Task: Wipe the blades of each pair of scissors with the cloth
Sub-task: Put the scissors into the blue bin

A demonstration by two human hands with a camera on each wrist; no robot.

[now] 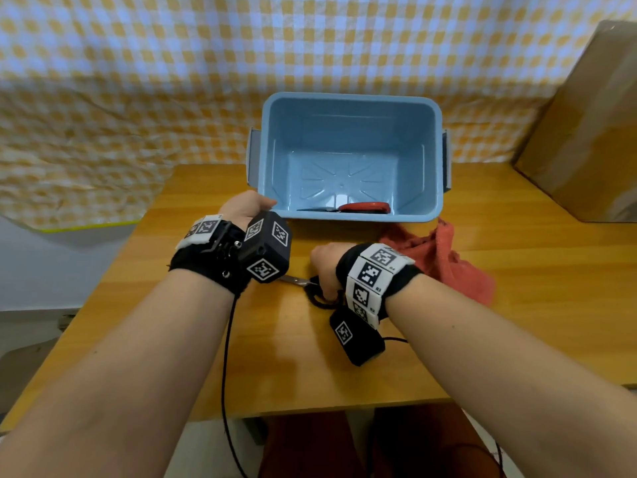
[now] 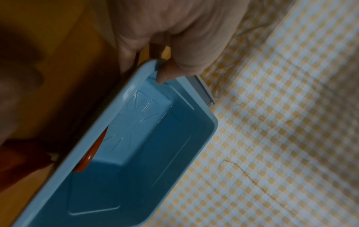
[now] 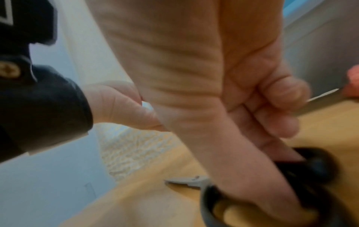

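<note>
Right grip point(image 1: 324, 267) curls through black scissors point(image 1: 319, 294) handles; left grip point(image 1: 246, 205) clasps bin point(image 1: 351, 220) rim

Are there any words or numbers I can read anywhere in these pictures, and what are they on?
No words or numbers can be read for sure.
Right wrist band: tiny marks beside its black-and-white square codes, too small to read.
Left wrist band and black cube: square code patterns only, no words.
Blue bin, both scissors, cloth: no text.

Black-handled scissors point(image 1: 312, 288) lie on the table, red-handled scissors point(image 1: 358, 208) in the bin, red cloth point(image 1: 441, 260) crumpled nearby.
</note>
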